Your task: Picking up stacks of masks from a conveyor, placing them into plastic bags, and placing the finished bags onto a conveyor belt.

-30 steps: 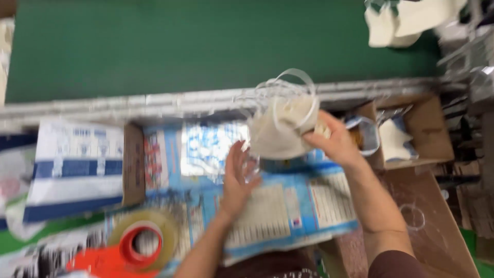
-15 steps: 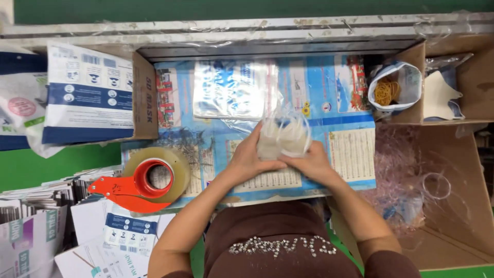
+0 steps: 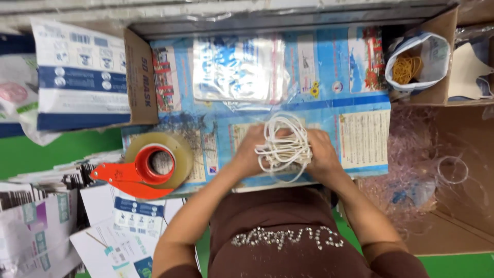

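Both my hands grip one stack of white face masks (image 3: 284, 149) with looping white ear straps, held on edge over a blue printed sheet (image 3: 360, 110) on the work surface. My left hand (image 3: 248, 153) presses the stack's left side and my right hand (image 3: 321, 154) clasps its right side. Straps arch up above my fingers. Just beyond the stack lies a clear plastic bag with blue print (image 3: 239, 69).
A roll of clear tape in a red dispenser (image 3: 152, 164) sits to the left. Printed white and blue packages (image 3: 80, 77) fill a cardboard box at left. At upper right a bag of yellow rubber bands (image 3: 409, 67) stands by more masks (image 3: 468, 72). Crumpled plastic film (image 3: 417, 154) lies at right.
The view has dropped from the green surface to the blue sheet. My hands brought the masks down from the upper right and squeezed them together into a stack near my body.
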